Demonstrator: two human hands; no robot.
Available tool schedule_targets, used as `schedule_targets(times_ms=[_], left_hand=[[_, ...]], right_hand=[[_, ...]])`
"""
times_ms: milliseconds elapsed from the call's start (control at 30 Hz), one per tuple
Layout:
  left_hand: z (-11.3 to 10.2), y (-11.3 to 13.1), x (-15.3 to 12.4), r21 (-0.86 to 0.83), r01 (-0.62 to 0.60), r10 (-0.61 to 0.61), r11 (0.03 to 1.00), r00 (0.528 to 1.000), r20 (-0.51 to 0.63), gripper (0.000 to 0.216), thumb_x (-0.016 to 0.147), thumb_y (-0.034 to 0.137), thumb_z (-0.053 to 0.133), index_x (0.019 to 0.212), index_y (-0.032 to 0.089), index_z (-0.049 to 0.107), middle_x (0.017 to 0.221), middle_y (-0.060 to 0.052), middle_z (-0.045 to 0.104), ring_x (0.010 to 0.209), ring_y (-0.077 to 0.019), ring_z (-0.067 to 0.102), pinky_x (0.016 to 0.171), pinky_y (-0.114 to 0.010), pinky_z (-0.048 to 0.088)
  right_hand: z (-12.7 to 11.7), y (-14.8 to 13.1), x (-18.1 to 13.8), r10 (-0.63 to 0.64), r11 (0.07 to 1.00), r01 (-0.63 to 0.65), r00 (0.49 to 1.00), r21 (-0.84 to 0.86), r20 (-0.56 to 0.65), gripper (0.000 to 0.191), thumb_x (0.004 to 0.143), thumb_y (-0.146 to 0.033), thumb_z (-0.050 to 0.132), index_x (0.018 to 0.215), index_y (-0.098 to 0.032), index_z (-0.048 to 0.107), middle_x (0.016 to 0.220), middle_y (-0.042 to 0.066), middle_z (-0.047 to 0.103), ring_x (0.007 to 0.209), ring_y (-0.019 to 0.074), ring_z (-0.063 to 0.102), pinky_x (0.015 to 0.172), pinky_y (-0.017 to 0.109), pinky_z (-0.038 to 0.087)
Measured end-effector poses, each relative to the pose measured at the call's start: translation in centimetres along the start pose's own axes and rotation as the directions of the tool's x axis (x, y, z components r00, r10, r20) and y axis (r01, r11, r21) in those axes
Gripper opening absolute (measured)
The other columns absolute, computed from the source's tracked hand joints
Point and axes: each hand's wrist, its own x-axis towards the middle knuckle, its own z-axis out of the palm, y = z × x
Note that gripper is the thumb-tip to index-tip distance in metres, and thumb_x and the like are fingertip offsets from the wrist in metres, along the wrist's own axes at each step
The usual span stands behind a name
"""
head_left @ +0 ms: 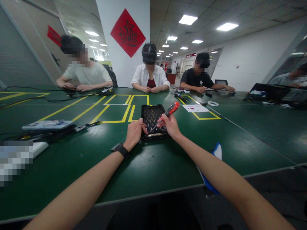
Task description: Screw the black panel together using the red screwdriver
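A black laptop base (152,116), underside up, lies on the green table (148,166) in front of me. My left hand (134,132), with a dark watch on its wrist, rests closed at the near left corner of the laptop base and steadies it. My right hand (170,125) grips a screwdriver (165,115) with a red and black handle. Its shaft slants down to the left, with the tip on the laptop base near the left hand.
Three people sit across the table, a fourth at the far right beside a black laptop (271,91). Cables and a flat device (48,125) lie left, a white paper (195,108) and tape ring (212,103) right. A blue and white object (217,153) sits under my right forearm.
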Motion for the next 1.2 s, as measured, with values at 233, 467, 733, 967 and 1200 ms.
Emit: schedule_targets(times_ms=[233, 467, 733, 967, 1200], left_hand=[[-0.1, 0.1, 0.0, -0.017, 0.005, -0.005, 1.000, 1.000, 0.013, 0.071, 0.093, 0.044, 0.015, 0.046, 0.022, 0.064, 0.062, -0.002, 0.067, 0.078, -0.0171, 0.061, 0.085, -0.030, 0.041], [-0.1, 0.1, 0.0, -0.004, 0.006, -0.006, 1.000, 1.000, 0.025, 0.070, 0.093, 0.043, 0.016, 0.044, 0.022, 0.062, 0.063, -0.003, 0.067, 0.079, -0.0177, 0.061, 0.085, -0.030, 0.040], [0.5, -2.3, 0.6, 0.124, 0.079, -0.071, 0.989, 0.995, -0.072, 0.045, 0.090, 0.043, 0.028, 0.084, 0.020, 0.066, 0.094, -0.006, 0.064, 0.095, -0.0216, 0.054, 0.089, -0.036, 0.039], [1.5, -4.6, 0.9, 0.092, 0.197, -0.204, 0.976, 0.976, 0.079, 0.028, 0.080, 0.023, 0.042, 0.103, 0.016, 0.056, 0.102, -0.008, 0.060, 0.098, -0.0208, 0.054, 0.088, -0.035, 0.042], [1.3, -4.9, 1.0, 0.061, 0.165, -0.171, 0.984, 0.980, 0.101, 0.026, 0.079, 0.023, 0.043, 0.098, 0.017, 0.060, 0.101, -0.007, 0.060, 0.099, -0.0218, 0.052, 0.091, -0.037, 0.039]], right_hand=[[0.0, 0.1, 0.0, -0.008, 1.000, 0.008, 1.000, -0.005, 0.004, 0.029, 0.080, -0.045, 0.054, 0.086, -0.020, 0.043, 0.064, -0.004, 0.061, 0.045, 0.0083, 0.060, 0.045, 0.019, 0.050], [-0.1, 0.0, 0.0, -0.012, 1.000, 0.012, 1.000, 0.005, -0.018, 0.030, 0.080, -0.046, 0.055, 0.087, -0.020, 0.043, 0.064, -0.004, 0.062, 0.047, 0.0087, 0.061, 0.045, 0.019, 0.050], [0.0, -0.4, 0.1, -0.017, 0.999, 0.020, 0.997, 0.040, -0.073, 0.028, 0.083, -0.045, 0.051, 0.085, -0.020, 0.040, 0.065, -0.003, 0.064, 0.048, 0.0082, 0.060, 0.045, 0.018, 0.048], [0.1, -0.7, 0.2, -0.013, 0.995, 0.020, 0.997, 0.094, -0.079, 0.031, 0.083, -0.046, 0.052, 0.093, -0.022, 0.035, 0.064, -0.005, 0.064, 0.045, 0.0093, 0.060, 0.044, 0.019, 0.048], [0.1, -0.4, 0.2, 0.008, 0.994, -0.003, 0.999, 0.105, -0.045, 0.037, 0.082, -0.048, 0.053, 0.104, -0.022, 0.038, 0.063, -0.005, 0.062, 0.044, 0.0091, 0.059, 0.042, 0.018, 0.047]])
